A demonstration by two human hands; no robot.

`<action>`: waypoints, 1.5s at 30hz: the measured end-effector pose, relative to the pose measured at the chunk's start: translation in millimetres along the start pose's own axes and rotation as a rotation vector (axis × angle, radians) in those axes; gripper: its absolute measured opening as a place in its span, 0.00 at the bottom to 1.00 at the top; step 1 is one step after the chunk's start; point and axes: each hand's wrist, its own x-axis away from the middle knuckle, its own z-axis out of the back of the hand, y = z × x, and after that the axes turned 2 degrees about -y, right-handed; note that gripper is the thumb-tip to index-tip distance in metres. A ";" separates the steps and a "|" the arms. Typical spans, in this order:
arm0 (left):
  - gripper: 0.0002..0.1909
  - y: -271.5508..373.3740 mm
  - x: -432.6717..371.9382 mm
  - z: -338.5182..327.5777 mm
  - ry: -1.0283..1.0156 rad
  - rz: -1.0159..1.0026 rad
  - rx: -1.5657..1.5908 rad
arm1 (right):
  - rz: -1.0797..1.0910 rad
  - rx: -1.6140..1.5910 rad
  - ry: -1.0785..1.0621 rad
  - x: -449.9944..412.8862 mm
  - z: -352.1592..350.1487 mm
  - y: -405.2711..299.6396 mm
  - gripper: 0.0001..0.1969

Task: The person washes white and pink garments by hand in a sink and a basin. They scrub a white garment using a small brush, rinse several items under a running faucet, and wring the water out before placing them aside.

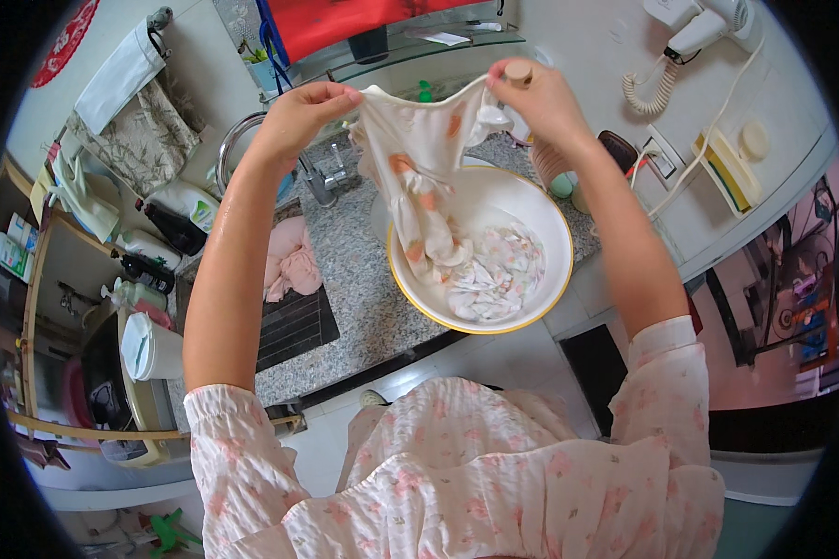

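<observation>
A wet white garment with orange prints [419,168] hangs stretched between my hands. My left hand [307,115] pinches one upper corner, and the other corner is in the fingers of my right hand [542,98]. Its lower part droops into a white basin with a yellow rim [563,279]. More wet cloth with a small colored print [496,279] lies bunched in water at the bottom of that basin. What the garment is exactly, I cannot tell.
The basin stands on a speckled granite counter [363,279]. Left of it are a chrome faucet [318,182] and a pink cloth [292,258] in the sink. Several bottles [175,223] line the left wall. A hair dryer [699,31] hangs at upper right, its cord running down.
</observation>
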 end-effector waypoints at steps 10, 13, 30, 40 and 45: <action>0.08 -36.6 9.9 -13.1 -0.264 0.225 0.269 | 0.100 0.043 -0.059 -34.6 25.0 -35.2 0.11; 0.08 -42.1 16.4 -31.7 -0.296 0.246 0.384 | 0.134 0.065 -0.055 -34.0 26.2 -36.6 0.10; 0.26 -75.7 -4.8 -68.9 -0.401 0.164 0.214 | 0.104 -0.048 -0.169 -32.8 26.7 -27.6 0.11; 0.15 -87.4 -22.2 -101.7 -0.600 0.315 0.419 | 0.108 -0.027 -0.191 -27.0 40.0 -33.1 0.09; 0.11 -73.2 -36.2 -71.8 -0.370 0.208 0.306 | 0.065 0.054 -0.134 -27.2 58.4 -31.0 0.10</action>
